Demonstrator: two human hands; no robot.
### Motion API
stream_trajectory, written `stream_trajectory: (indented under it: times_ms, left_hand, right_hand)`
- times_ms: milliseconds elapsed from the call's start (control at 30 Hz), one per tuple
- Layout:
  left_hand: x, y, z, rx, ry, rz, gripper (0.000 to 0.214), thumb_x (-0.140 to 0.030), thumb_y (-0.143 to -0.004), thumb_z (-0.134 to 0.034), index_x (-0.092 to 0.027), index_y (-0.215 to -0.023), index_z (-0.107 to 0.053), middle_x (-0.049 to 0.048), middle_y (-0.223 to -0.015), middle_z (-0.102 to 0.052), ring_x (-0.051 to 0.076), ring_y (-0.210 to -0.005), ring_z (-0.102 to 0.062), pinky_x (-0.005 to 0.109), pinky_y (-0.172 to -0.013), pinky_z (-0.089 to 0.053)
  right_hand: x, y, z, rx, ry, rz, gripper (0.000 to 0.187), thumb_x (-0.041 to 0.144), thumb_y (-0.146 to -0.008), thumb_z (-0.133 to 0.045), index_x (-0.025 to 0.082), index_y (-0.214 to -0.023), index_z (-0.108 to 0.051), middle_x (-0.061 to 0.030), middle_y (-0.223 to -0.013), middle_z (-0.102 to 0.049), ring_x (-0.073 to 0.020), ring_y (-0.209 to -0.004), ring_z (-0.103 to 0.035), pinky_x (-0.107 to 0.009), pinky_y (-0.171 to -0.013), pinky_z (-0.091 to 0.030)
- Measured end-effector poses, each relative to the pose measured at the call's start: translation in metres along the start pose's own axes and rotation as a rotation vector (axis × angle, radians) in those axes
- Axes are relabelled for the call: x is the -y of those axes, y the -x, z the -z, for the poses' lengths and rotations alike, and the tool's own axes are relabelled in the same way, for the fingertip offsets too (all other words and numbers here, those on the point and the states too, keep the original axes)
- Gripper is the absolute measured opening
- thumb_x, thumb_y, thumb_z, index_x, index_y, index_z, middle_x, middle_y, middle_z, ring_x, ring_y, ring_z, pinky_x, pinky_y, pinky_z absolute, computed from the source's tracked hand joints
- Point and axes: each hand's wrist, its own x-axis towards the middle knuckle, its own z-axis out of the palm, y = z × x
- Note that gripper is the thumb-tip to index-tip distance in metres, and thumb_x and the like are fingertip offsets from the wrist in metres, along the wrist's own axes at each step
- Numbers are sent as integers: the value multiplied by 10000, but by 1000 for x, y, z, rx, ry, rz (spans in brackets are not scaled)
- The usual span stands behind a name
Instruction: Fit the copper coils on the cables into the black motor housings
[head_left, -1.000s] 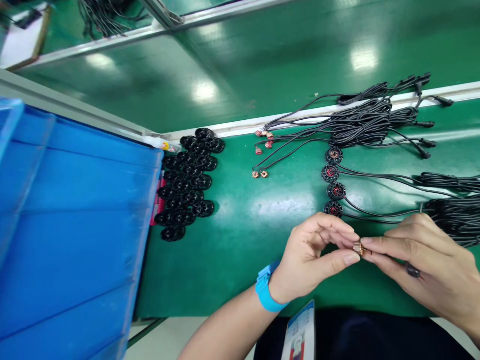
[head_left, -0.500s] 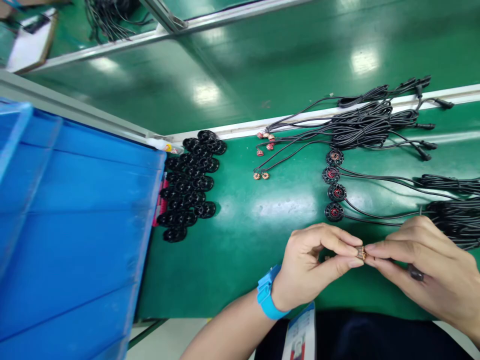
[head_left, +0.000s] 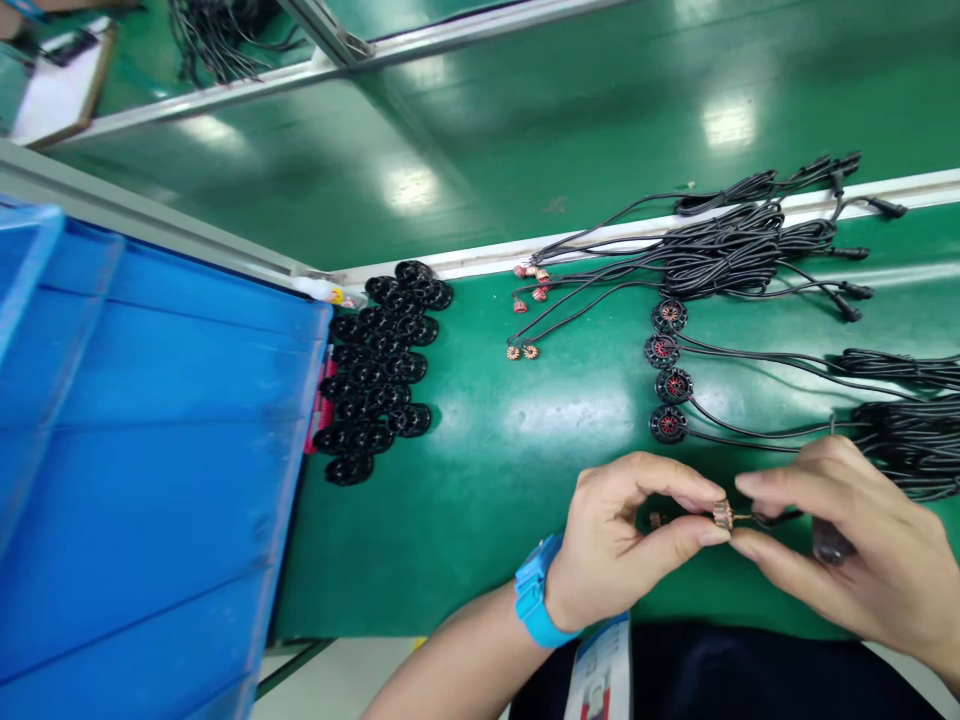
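Observation:
My left hand [head_left: 637,540] pinches a small copper-wound coil [head_left: 722,515] between thumb and fingertips. A thin wire runs from the coil's right side to a black cable [head_left: 776,519], which passes into my right hand [head_left: 847,540]. Just beside the coil, that hand's thumb and forefinger are apart. Its other fingers curl around a dark handle [head_left: 831,543], and a thin shaft shows above the knuckles; the tool's kind is unclear. Behind my left fingers, another small copper piece [head_left: 655,520] is partly visible.
Black round parts [head_left: 375,370] cluster at the left, beside a blue bin [head_left: 165,450]. Several coils [head_left: 531,352] with coiled black cables [head_left: 724,250] lie farther back. Nearer, black round housings [head_left: 668,423] holding coils form a column, their cables running right.
My right thumb and forefinger have parted and come off the coil, exposing the wire and cable. My left hand keeps its pinch on the coil, which has turned slightly.

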Motion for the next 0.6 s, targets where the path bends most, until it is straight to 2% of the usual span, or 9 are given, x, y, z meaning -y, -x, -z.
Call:
stream_trajectory:
  times_ms: [67,167,300,433,600]
  left_hand:
    - [-1,-3,2,-8,-66,-52,146,-168,-837,-867,-188,-939,-764,49,-884,-829,173,-833,-806,246,-774,-669]
    - [-2,-5,3,-28,-141,-125,130,-150,-827,-870,-202,-885,-765,40,-896,-837,182,-859,-817,253,-773,-684]
    - [-2,-3,2,-49,-258,-182,123,-142,-839,-856,-207,-873,-757,35,-935,-842,164,-798,-819,235,-712,-693]
    - [-3,0,2,-61,-330,-223,136,-147,-830,-865,-209,-870,-751,31,-925,-842,164,-785,-819,232,-700,-694]
    - [-2,-1,1,-36,-360,-263,157,-146,-823,-873,-193,-883,-735,40,-931,-840,157,-803,-818,209,-743,-684]
  right_hand:
    - [-4,1,4,65,-76,-49,329,281,-977,-688,202,-1286,-608,2,-825,-705,-111,-645,-600,-273,-609,-502]
    - [-8,2,8,137,-196,-83,268,243,-989,-643,213,-1255,-649,-32,-899,-736,-141,-733,-641,-293,-653,-536]
    - [-10,4,9,160,-218,-150,267,146,-982,-623,239,-1224,-686,3,-839,-724,-111,-680,-594,-266,-625,-506]
    - [-11,5,10,197,-240,-157,248,170,-990,-633,246,-1221,-681,27,-800,-703,-102,-662,-572,-260,-626,-494]
    - [-11,6,10,197,-217,-127,279,266,-956,-721,233,-1228,-671,-14,-874,-727,-135,-747,-640,-284,-667,-534]
